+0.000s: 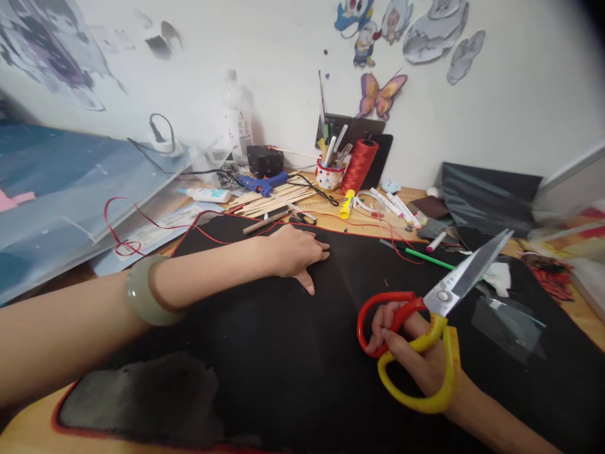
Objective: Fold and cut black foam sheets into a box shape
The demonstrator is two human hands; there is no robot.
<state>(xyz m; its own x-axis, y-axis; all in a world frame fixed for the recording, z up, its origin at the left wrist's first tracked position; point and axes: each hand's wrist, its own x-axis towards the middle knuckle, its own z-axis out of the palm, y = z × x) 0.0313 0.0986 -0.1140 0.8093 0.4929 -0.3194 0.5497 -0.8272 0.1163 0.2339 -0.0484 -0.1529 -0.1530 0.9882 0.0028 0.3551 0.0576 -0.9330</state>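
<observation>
My left hand lies palm down on the black mat, thumb spread from the fingers and nothing seen in its grip. Around that forearm sits a pale green bangle. On the right, my right hand has its fingers through the handles of large scissors, one handle red and the other yellow. The metal blades point up and away to the right, slightly parted. A clear plastic piece rests on the mat to the right of the scissors. Beyond the blades is a crumpled white scrap.
Behind my left hand are wooden sticks, a blue glue gun and a glue bottle. A pen cup, red thread spool and yellow glue stick stand near the wall. Red ribbon trails leftward.
</observation>
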